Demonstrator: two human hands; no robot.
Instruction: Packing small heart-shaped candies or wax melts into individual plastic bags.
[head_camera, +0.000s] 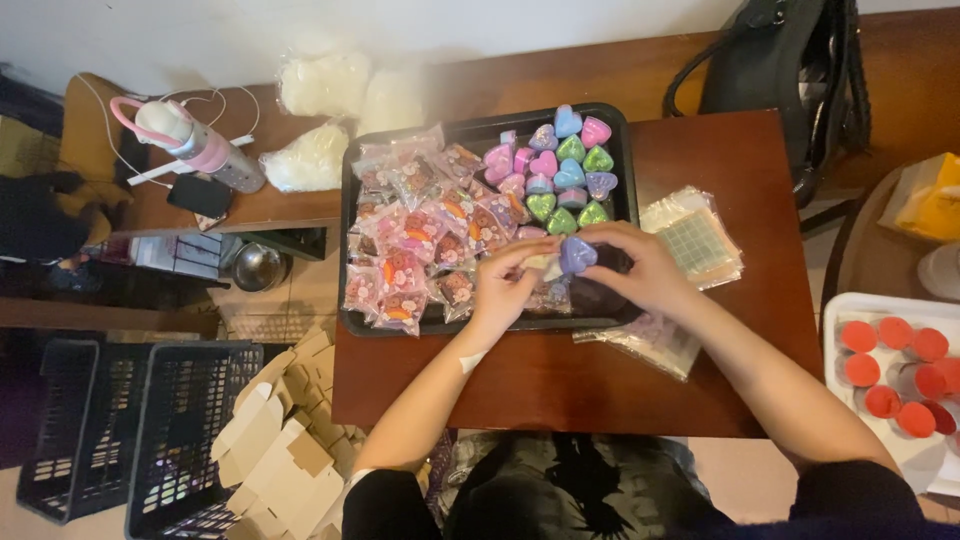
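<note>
My left hand (505, 285) and my right hand (640, 265) meet over the front right of a black tray (348, 200). Between them I hold a lilac heart-shaped box (577, 254); the right fingers pinch it and the left fingers touch its left side, where a pale piece shows. Several colourful heart-shaped boxes (565, 170) lie at the tray's back right. Pink patterned sachets (415, 235) fill its left half. The tray rests on a dark red-brown table (700, 350).
Clear plastic bags (695, 240) lie right of the tray, another (645, 345) in front. A white tray of red caps (900, 375) is far right. A black bag (770, 60) stands behind. Folded cardboard boxes (280, 450) and black baskets (130, 430) sit on the floor, left.
</note>
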